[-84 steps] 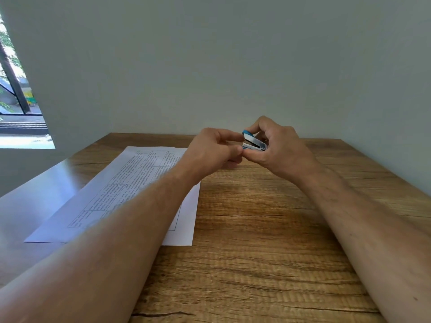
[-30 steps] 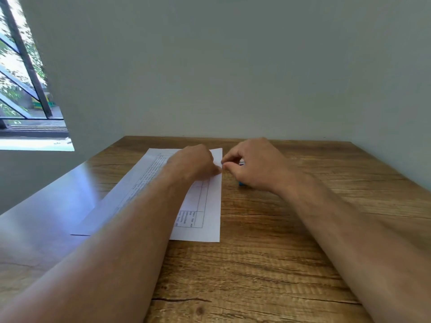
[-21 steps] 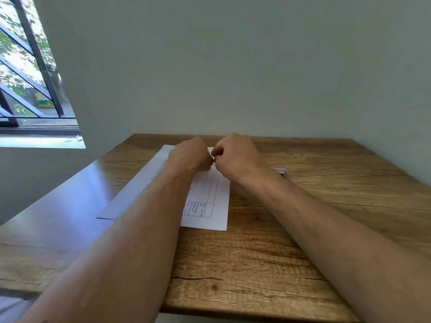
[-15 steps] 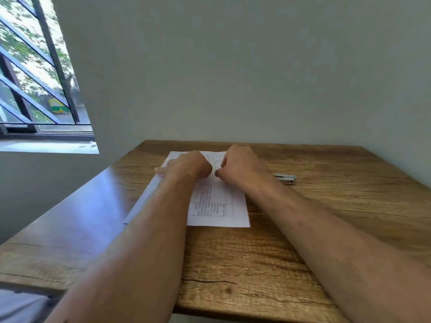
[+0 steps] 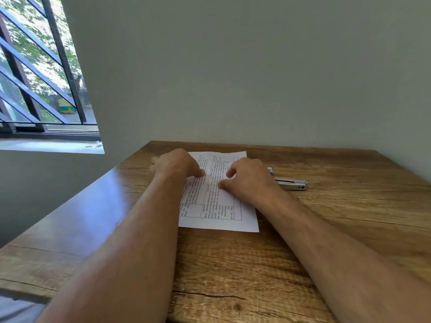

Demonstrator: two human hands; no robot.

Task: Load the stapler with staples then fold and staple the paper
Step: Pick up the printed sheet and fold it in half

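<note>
A white printed sheet of paper (image 5: 219,206) lies folded in half lengthwise on the wooden table (image 5: 326,229), its printed table facing up. My left hand (image 5: 175,164) rests on the paper's left edge, palm down, fingers curled. On the right half of the sheet my right hand (image 5: 247,180) presses down, thumb and forefinger apart. A small silver stapler (image 5: 291,184) lies flat on the table just right of my right hand, untouched. A blue-tipped bit (image 5: 270,170) shows behind my right hand; I cannot tell what it is.
A grey wall runs along the table's far and right sides. A barred window (image 5: 39,78) is at the left, beyond the table's left edge. The table's near edge (image 5: 23,292) is close to my body.
The stapler left my hands and now lies on the table. Both hands moved to the paper, which went from a wide sheet to a narrower folded one, and my hands have spread apart on it.
</note>
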